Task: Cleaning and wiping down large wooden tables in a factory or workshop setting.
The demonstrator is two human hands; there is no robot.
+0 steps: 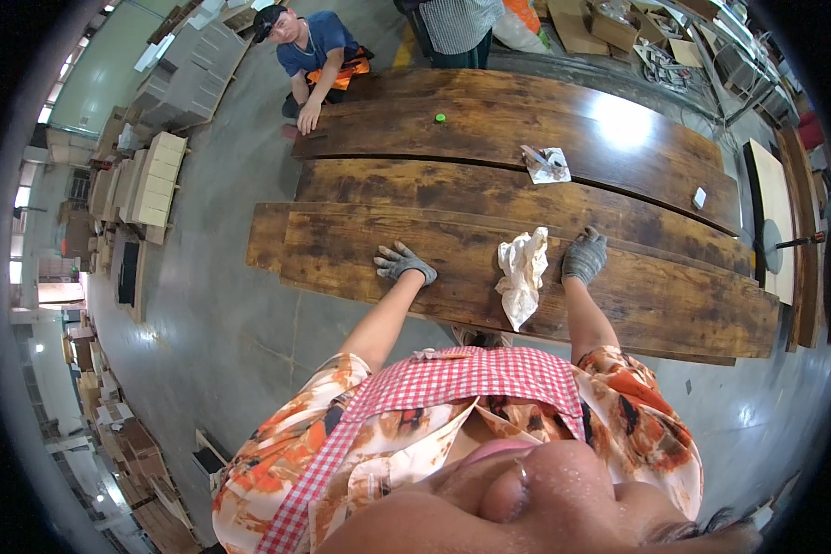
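In a grey work glove, my left hand [404, 264] lies flat with its fingers spread on the nearest dark brown wooden board [360, 242]. My right hand [584, 256], gloved alike, rests on the boards to the right with its fingers curled in. Whatever it may hold is hidden under the fingers. Between the hands, nearer the right one, lies a crumpled off-white cloth [523, 277]. Beyond it, a small blade-like tool [533, 155] sits on a white sheet of paper [550, 168].
Several long boards lie side by side, with a dark gap [415, 159] between some. A green cap [440, 118] and a small white block [699, 198] rest on them. A co-worker's hand [309, 115] touches the far left end; another person [457, 32] stands behind. Stacked panels [794, 240] stand right.
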